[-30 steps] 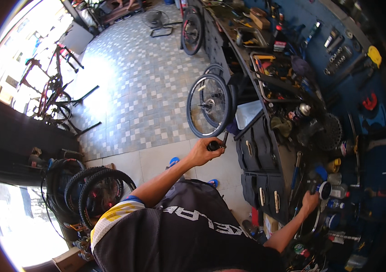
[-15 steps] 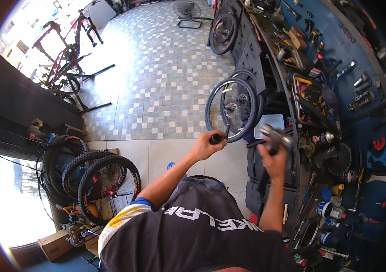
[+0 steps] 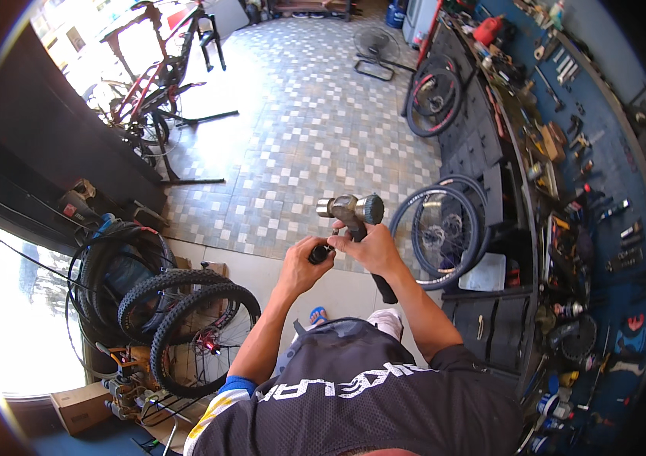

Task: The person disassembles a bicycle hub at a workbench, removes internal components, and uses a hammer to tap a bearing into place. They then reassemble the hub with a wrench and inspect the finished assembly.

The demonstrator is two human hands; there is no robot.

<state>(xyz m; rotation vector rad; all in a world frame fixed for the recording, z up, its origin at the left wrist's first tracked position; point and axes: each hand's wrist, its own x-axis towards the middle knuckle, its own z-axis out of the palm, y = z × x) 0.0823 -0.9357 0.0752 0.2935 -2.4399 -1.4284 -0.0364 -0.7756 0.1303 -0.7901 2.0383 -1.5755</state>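
Observation:
My right hand [image 3: 372,249] grips a hammer [image 3: 347,205] just below its head, and the dark handle slants down past my wrist. The hammer head is silver at one end, with a dark, rough-looking face at the other. In my left hand [image 3: 300,267] is a black, round-ended tool [image 3: 318,255]; my fingers hide most of it, so I cannot make out its kind. My right fingertips meet my left hand near a small piece of metal [image 3: 335,232] whose shape is unclear. Both hands are held in front of my chest, above the floor.
On the right runs a workbench [image 3: 516,190] crowded with tools, below a blue tool wall [image 3: 604,99]. Bicycle wheels [image 3: 444,228] lean against its drawers. More wheels and tires [image 3: 205,338] stand at left. Farther off are a bicycle [image 3: 156,83] and a fan [image 3: 376,47].
My right hand has brought the hammer leftward to my left hand, and its grip is now close under the head. The view has turned rightward, with the bench farther toward the edge.

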